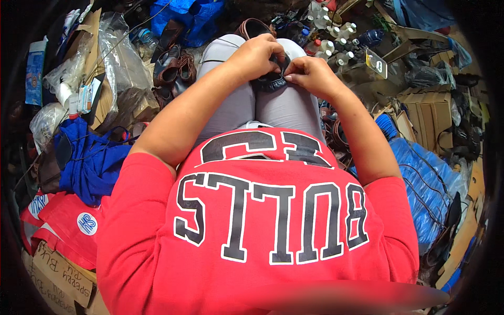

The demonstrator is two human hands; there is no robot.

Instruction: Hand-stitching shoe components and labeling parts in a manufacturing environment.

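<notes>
A black shoe [271, 83] lies on my lap between my thighs, partly covered by my hands. My left hand [259, 56] is closed over its left side, with the thumb and fingers curled at the shoe's opening. From the right, my right hand [314, 74] meets the shoe's edge with thumb and forefinger pinched together; what is between those fingertips is too small to tell. Just beyond my left hand, a brown shoe [253, 27] sits at my knees. A thin dark cord [212, 61] runs across my left thigh.
Brown shoes [169, 71] are piled left of my knees. Several capped bottles [336, 39] stand to the far right. Around me lie blue cloth [89, 157], a red bag [68, 223], cardboard [428, 115], clear plastic [123, 58] and a blue plastic-wrapped bundle [420, 176].
</notes>
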